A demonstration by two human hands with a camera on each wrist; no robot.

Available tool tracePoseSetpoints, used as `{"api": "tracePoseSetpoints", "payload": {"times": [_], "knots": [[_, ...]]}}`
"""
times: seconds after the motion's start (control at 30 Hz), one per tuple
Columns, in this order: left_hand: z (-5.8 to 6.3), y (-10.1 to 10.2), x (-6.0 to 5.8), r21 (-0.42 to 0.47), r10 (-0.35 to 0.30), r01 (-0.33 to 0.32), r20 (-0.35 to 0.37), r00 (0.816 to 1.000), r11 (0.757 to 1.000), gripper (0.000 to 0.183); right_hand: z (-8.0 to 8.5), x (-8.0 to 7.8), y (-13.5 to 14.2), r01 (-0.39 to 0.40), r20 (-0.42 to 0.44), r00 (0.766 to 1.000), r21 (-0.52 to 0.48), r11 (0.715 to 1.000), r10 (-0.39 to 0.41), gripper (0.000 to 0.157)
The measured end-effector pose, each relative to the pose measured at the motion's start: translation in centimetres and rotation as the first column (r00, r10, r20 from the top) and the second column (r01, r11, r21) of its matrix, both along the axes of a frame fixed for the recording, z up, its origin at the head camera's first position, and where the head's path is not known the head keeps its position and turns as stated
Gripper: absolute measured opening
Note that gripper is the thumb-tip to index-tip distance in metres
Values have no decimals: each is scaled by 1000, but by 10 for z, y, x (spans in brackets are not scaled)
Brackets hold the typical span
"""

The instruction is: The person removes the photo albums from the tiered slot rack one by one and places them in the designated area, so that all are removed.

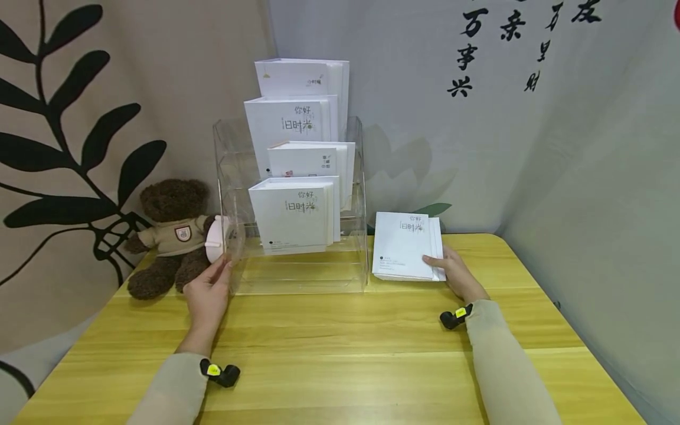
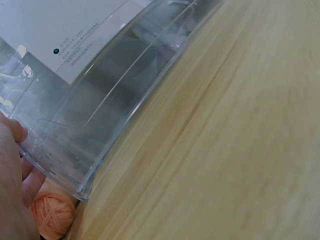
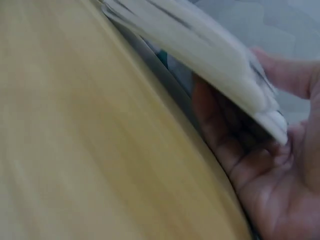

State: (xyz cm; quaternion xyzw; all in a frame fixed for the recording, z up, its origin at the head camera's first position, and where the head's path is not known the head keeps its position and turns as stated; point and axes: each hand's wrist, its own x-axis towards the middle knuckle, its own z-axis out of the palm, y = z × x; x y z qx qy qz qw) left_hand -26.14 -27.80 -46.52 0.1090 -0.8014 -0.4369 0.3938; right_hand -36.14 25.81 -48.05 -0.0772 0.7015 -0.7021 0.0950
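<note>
A clear acrylic display rack (image 1: 297,285) stands upright on the table, with white notebooks (image 1: 291,218) leaning on its tiers. My left hand (image 1: 208,292) pinches the rack's lower left side panel. In the left wrist view, the thumb lies on one face of the panel (image 2: 55,165) and the fingers are behind it. To the right of the rack, my right hand (image 1: 451,268) grips a small stack of white notebooks (image 1: 401,248) by its right edge. The thumb is on the front cover; in the right wrist view the fingers curl under the stack (image 3: 215,65), which is held tilted above the table.
A brown teddy bear (image 1: 172,236) in a beige shirt sits left of the rack, beside a white object (image 1: 215,239). An orange yarn ball (image 2: 51,212) lies by the rack's corner. Cloth backdrops (image 1: 425,88) rise behind the wooden table (image 1: 340,366); green leaves (image 1: 432,209) show behind the notebooks.
</note>
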Motion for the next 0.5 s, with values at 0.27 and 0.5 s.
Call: {"api": "tracePoseSetpoints", "payload": {"times": [0.27,0.5], "knots": [[-1,0,0,-8,4,-4,-20,1000,1000,27,-1,-3,4,-21,11,1000,50,999,20,76],[-2,-1,0,0,-15,15,-19,1000,1000,27,-2,-4,2,57,31,998,140,989,-62,86]]}}
